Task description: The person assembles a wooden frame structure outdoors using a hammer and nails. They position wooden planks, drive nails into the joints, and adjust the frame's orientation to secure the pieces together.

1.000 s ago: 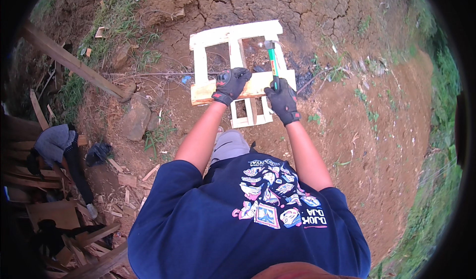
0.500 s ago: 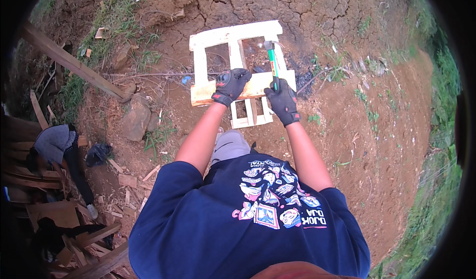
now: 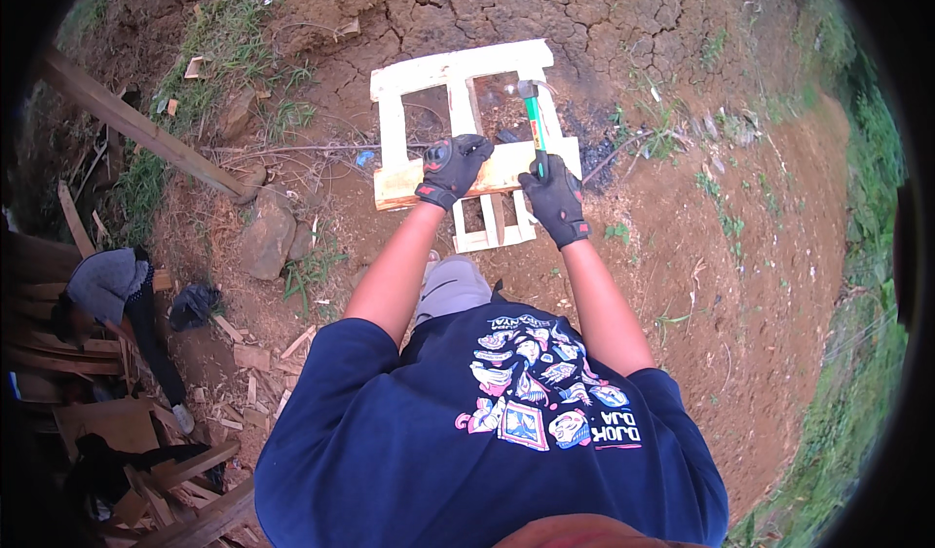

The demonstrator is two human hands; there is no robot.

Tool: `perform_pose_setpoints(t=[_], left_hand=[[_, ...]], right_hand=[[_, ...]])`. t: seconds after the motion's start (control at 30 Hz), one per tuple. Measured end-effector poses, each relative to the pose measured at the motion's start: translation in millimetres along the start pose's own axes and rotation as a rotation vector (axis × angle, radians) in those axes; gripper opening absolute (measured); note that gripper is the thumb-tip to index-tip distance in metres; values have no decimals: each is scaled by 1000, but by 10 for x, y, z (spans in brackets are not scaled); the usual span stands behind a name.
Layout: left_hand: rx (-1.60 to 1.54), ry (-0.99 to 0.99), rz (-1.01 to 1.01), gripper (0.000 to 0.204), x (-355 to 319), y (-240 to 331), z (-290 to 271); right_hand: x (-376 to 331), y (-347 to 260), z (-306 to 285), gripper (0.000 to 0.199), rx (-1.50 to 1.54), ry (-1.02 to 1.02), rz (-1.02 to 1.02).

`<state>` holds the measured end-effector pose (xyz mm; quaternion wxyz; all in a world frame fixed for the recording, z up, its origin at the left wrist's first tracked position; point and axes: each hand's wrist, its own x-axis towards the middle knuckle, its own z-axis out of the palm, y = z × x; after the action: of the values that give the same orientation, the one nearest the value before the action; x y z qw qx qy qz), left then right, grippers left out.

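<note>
Since a second ago very little has shifted: both gloved hands sit where they were on the wooden frame, and the hammer keeps the same line, head pointing away from the person.

The left hand (image 3: 451, 168), in a black glove, is pressed down on a pale plank (image 3: 487, 174) that lies across the white-painted wooden frame (image 3: 458, 66); its fingers curl over the plank's far edge, closed on the wood. The right hand (image 3: 557, 197), also gloved in black, is wrapped shut around the green handle of a hammer (image 3: 533, 119). The handle runs up from the fist and the dark metal head rests over, or perhaps just above, the frame's right-hand slat near its top rail; from this height I cannot tell whether it touches.

The frame lies flat on bare, cracked reddish earth (image 3: 682, 256), directly ahead of the person, with the plank crossing its lower half from left to right. The person's grey-clad knee (image 3: 450, 290) shows just below the frame.

To the left a long weathered beam (image 3: 146, 129) slants across the ground, ending near a grey stone (image 3: 265, 236). Offcuts of wood (image 3: 248, 358) litter the soil lower left, beside a heap of stacked boards (image 3: 127, 431). Another person in a grey top (image 3: 107, 285) bends over at the left edge. Grass (image 3: 857, 353) borders the earth on the right.
</note>
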<state>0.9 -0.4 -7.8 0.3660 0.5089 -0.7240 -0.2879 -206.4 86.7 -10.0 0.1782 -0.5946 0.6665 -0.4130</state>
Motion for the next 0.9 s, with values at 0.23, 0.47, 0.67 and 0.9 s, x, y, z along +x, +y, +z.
perform_pose_setpoints(t=[0.23, 0.47, 0.67, 0.9], left_hand=[[82, 7, 39, 44, 21, -49, 8], [67, 14, 1, 46, 17, -54, 14], [78, -8, 15, 45, 15, -2, -31], [94, -51, 58, 45, -13, 86, -132]], right_hand=[[-9, -8, -3, 33, 4, -10, 3], [-9, 13, -3, 34, 21, -34, 20], [-12, -30, -38, 35, 17, -56, 61], [127, -516, -788, 40, -88, -256, 88]])
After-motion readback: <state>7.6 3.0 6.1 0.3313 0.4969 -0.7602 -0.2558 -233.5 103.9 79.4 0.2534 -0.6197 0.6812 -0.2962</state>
